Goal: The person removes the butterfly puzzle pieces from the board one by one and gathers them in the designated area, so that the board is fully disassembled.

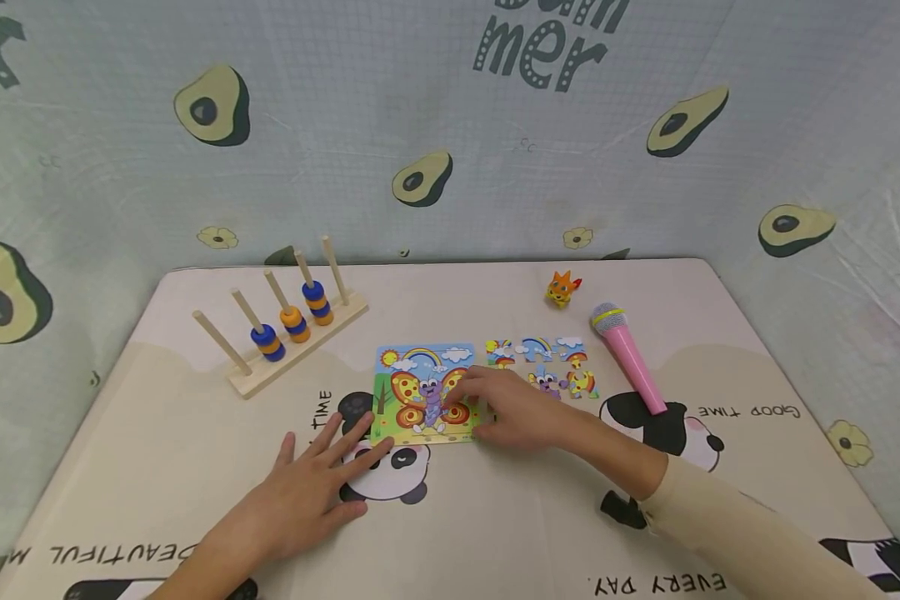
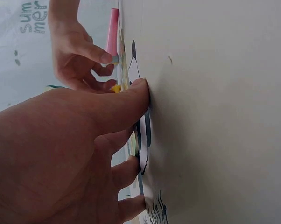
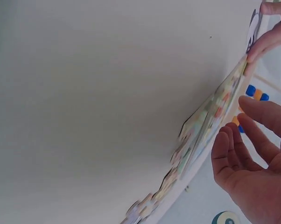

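A butterfly picture puzzle board (image 1: 423, 360) lies flat in the middle of the table in the head view. My left hand (image 1: 311, 496) has its fingers spread, and its fingertips touch the board's lower left edge. Over the board's right side hovers my right hand (image 1: 517, 408), fingers loosely bent. In the right wrist view that same hand (image 3: 259, 175) shows thumb and fingers apart, with nothing between them. Several loose puzzle pieces (image 1: 536, 348) lie right of the board, partly hidden by the right hand; a yellow piece (image 1: 582, 383) is among them.
A wooden peg stand (image 1: 300, 350) with blue and orange rings stands at the back left. A pink toy microphone (image 1: 633, 362) lies to the right. Behind it, near the far edge, sits a small orange figurine (image 1: 562, 289). A panda-print cloth (image 1: 532, 517) covers the table.
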A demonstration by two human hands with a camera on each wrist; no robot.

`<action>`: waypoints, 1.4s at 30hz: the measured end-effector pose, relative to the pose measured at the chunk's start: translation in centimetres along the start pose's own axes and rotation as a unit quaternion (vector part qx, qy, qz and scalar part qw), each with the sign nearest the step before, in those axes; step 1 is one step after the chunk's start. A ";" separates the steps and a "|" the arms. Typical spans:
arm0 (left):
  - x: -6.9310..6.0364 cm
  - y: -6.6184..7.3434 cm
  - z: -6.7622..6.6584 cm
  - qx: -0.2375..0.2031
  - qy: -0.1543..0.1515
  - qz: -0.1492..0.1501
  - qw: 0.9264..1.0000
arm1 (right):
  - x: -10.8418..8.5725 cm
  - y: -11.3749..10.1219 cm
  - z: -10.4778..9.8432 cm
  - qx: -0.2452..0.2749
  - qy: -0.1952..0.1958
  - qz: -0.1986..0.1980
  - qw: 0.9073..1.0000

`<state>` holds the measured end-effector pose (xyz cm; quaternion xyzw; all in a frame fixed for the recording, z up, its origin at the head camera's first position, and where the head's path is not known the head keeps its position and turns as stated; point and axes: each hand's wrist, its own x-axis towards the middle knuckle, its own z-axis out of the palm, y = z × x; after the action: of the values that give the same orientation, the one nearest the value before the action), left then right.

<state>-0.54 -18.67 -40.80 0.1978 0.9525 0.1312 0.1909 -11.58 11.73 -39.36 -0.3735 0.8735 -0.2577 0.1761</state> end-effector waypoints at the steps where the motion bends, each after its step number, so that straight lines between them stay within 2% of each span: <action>1: 0.0 0.0 0.0 0.001 0.000 0.000 1.000 | 0.2 -0.2 0.1 0.003 -0.003 0.001 1.000; 10: 0.0 -0.1 0.0 0.006 0.000 0.002 1.000 | 2.0 -1.0 1.0 0.010 -0.027 0.002 1.000; 20: 0.2 -0.2 0.0 0.002 -0.002 0.003 1.000 | 3.5 -1.7 1.5 0.002 -0.034 -0.010 0.999; 33: 0.1 -0.2 0.0 0.000 -0.010 -0.003 1.000 | 4.5 -2.1 1.8 -0.026 -0.059 -0.022 0.998; 42: 0.1 -0.1 -0.1 0.000 -0.013 -0.005 1.000 | 4.8 -2.1 2.0 -0.029 -0.058 -0.023 0.998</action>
<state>-0.72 -18.69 -40.80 0.1949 0.9507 0.1279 0.2043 -12.50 6.28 -40.32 -0.4129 0.8601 -0.2138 0.2098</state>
